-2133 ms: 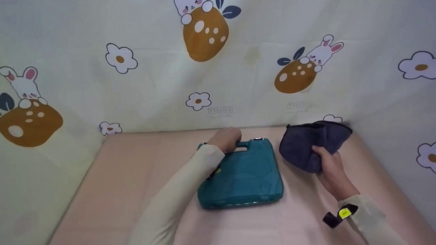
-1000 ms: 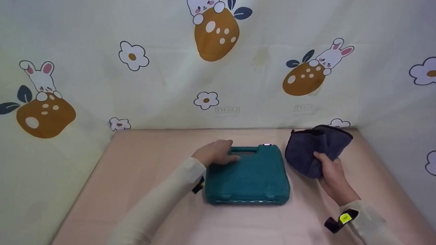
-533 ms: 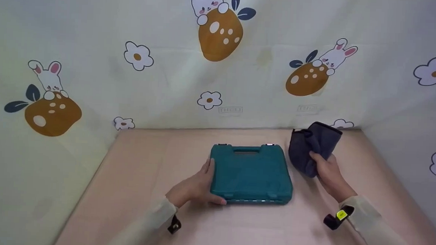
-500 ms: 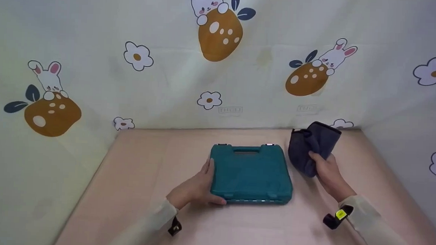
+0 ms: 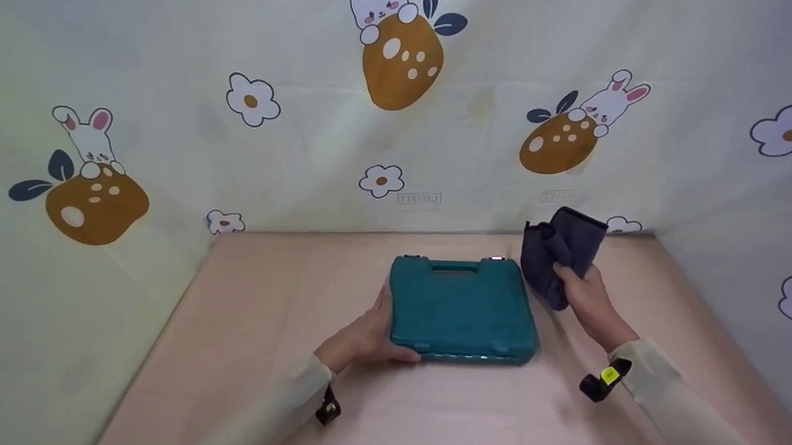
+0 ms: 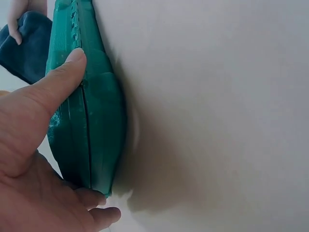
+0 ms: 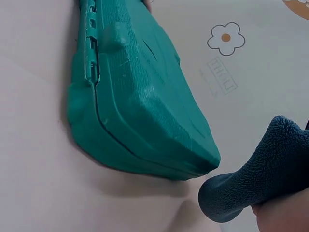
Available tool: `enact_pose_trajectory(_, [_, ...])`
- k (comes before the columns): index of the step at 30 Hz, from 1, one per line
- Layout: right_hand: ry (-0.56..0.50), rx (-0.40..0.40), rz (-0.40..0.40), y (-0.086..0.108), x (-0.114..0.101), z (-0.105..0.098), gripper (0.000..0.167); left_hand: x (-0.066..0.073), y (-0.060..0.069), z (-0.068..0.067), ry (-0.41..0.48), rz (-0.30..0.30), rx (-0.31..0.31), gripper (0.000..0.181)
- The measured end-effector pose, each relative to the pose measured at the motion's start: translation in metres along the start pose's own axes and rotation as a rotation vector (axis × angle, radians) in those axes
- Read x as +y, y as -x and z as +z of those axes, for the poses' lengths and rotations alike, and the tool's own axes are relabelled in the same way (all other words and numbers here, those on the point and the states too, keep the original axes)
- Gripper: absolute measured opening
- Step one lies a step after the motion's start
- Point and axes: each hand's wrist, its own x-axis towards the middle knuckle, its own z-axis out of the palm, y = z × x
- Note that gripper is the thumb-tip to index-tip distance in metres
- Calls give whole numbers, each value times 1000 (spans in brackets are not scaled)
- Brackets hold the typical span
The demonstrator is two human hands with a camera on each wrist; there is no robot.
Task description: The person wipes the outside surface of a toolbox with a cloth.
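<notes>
A teal plastic tool case (image 5: 462,309) lies closed on the pink-covered table, its handle towards the wall and its hinged edge towards me. My left hand (image 5: 368,335) grips its left side; in the left wrist view the thumb (image 6: 65,77) presses the hinge edge and the fingers reach round the side. To the right of the case, my right hand (image 5: 592,299) holds a bunched dark blue-grey cleaning cloth (image 5: 545,259) above the table. In the right wrist view the fleecy cloth (image 7: 256,179) hangs close to the case's right side. Some right fingers are hidden by the cloth.
The table (image 5: 286,278) ends at a pale fabric wall (image 5: 291,171) printed with rabbits and flowers. This wall rises behind the case and also stands along both sides. Both wrists carry a black strap (image 5: 599,385).
My left hand has gone from the case's handle area to its left side and front corner. The case has shifted slightly right. The right hand has gathered the cloth into a narrower bunch.
</notes>
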Motion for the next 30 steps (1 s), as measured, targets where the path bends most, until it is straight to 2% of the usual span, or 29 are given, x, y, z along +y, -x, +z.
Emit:
enact_pose_trajectory(4, [92,-36,-81,-9,-4,14,56,-2,-3,1,6,34,9,143])
enact_pose_trajectory(9, [258,-145,-301,-24,-7,44,50,-8,-7,2,35,139,27,143])
enact_pose_trajectory(13, [454,-241,-448,-31,-13,76,60,-11,-8,3,53,173,27,144])
enact_pose_trajectory(16, [599,-301,-505,-32,-18,103,66,-12,-9,3,50,162,23,144])
enact_pose_trajectory(20, [764,-357,-509,-31,-22,138,69,-11,-10,2,50,165,22,143])
enact_pose_trajectory(23, [878,-408,-490,-30,-23,158,71,-10,-10,3,37,128,1,142])
enact_pose_trajectory(30, [1172,-576,-483,-28,-25,184,77,-6,-8,2,-62,-36,-76,134])
